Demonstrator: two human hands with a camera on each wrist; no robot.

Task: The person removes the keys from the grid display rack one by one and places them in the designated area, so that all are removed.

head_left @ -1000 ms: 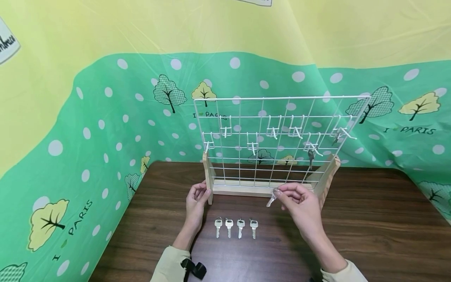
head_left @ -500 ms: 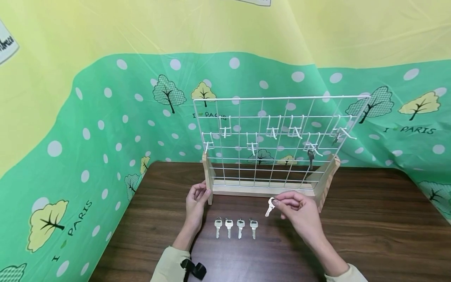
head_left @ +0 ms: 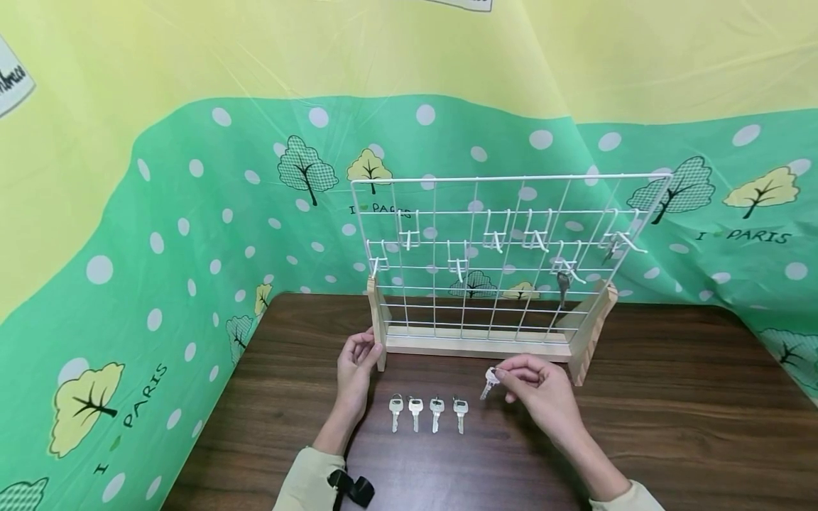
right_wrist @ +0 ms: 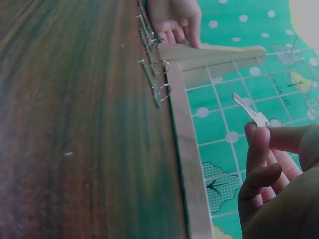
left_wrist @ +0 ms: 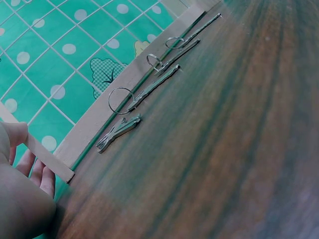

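My right hand [head_left: 543, 394] pinches a silver key [head_left: 490, 382] by its head, blade pointing down, in front of the rack's base. In the right wrist view the key [right_wrist: 251, 110] shows a small ring near the fingertips. My left hand [head_left: 355, 369] grips the wooden left foot [head_left: 378, 323] of a white wire grid rack [head_left: 476, 287], thumb on the near side. Several more keys [head_left: 437, 411] with rings lie in a row on the table between the hands. One dark key [head_left: 563, 289] hangs from a lower right hook, another [head_left: 611, 248] from the upper right hook.
White hooks [head_left: 496, 240] stick out from the grid in two staggered rows. The rack's right wooden foot [head_left: 591, 337] stands beyond the right hand. A brown wooden table [head_left: 690, 404] lies beneath, with a green and yellow printed curtain [head_left: 192, 234] behind and at the left.
My right hand has come down and toward me with the key, away from the rack and nearer the row of keys. The left hand has stayed in place.
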